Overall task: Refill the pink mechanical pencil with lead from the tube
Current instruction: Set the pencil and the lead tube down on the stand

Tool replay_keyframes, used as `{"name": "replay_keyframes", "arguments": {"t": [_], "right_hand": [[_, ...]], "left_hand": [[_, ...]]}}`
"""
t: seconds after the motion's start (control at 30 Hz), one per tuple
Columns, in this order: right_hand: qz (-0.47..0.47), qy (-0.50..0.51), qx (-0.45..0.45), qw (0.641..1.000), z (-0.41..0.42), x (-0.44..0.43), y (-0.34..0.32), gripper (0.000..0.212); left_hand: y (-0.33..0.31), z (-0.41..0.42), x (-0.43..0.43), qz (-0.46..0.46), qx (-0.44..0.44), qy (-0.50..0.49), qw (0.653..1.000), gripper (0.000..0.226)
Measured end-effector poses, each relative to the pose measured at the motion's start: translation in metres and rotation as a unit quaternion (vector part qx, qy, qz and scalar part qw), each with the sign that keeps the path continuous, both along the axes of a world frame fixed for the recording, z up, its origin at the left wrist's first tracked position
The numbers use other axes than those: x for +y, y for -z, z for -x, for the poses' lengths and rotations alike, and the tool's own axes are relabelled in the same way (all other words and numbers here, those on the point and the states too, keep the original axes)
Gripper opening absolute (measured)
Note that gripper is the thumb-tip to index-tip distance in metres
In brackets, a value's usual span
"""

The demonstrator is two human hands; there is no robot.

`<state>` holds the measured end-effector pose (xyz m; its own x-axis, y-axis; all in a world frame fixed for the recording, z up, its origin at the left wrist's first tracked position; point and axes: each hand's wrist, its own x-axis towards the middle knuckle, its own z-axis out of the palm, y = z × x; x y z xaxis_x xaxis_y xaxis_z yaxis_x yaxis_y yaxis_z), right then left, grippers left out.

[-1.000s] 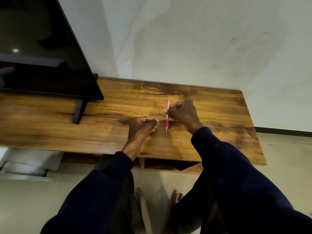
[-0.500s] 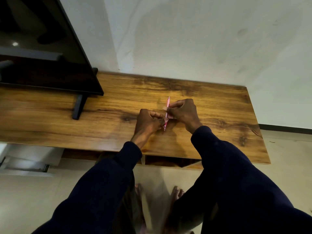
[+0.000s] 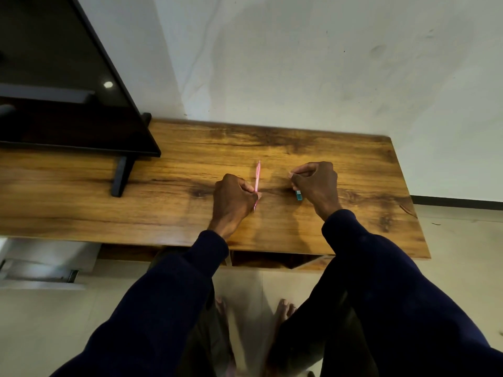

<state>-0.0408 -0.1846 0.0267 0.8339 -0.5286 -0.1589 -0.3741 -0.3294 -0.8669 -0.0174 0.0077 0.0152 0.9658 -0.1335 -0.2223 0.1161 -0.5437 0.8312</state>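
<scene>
The pink mechanical pencil [image 3: 257, 175] stands nearly upright over the wooden table [image 3: 353, 164], its tip pointing towards me. My left hand [image 3: 232, 198] is closed around its lower half. To the right and apart from it, my right hand [image 3: 317, 183] is curled shut, thumb and forefinger pinched together. A small teal lead tube [image 3: 298, 195] pokes out from under that hand's fingers. Whether something small sits in the pinch is too fine to see.
A black flat screen [image 3: 68, 104] on a black foot [image 3: 121, 176] fills the table's left part. A white wall rises behind the table. Open shelf compartments [image 3: 272, 259] show under the front edge, my bare feet on the tiled floor below.
The pencil passed from my right hand to my left hand. My right hand drew away to the right, and the teal tube now shows beneath it.
</scene>
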Motion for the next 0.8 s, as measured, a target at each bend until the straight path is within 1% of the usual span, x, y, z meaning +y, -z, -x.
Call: {"name": "replay_keyframes", "arguments": {"t": [0.1, 0.17, 0.33, 0.47, 0.57, 0.7, 0.8], "right_hand": [[0.026, 0.001, 0.001, 1.0, 0.003, -0.003, 0.004, 0.007], [0.053, 0.001, 0.004, 0.999, 0.005, -0.005, 0.006, 0.011], [0.123, -0.034, 0.031, 0.991, 0.013, -0.003, 0.014, 0.021], [0.125, -0.049, 0.041, 0.99, 0.011, 0.006, 0.016, 0.03], [0.124, -0.045, 0.04, 0.99, 0.006, 0.012, 0.015, 0.033], [0.115, -0.037, 0.035, 0.992, 0.004, 0.014, 0.018, 0.033], [0.106, -0.031, 0.028, 0.994, 0.005, 0.013, 0.018, 0.03]], "left_hand": [[0.002, 0.004, -0.001, 0.0, -0.022, 0.001, 1.0, 0.013], [0.005, 0.006, 0.0, 0.004, -0.03, 0.003, 1.0, 0.013], [0.01, 0.01, 0.003, 0.012, -0.04, 0.016, 0.999, 0.021], [0.009, 0.01, 0.001, 0.015, -0.053, 0.022, 0.998, 0.022], [0.009, 0.009, 0.0, 0.017, -0.061, 0.024, 0.998, 0.027], [0.011, 0.009, 0.001, 0.029, -0.065, 0.027, 0.997, 0.029], [0.008, 0.011, 0.001, 0.033, -0.078, 0.025, 0.996, 0.023]]}}
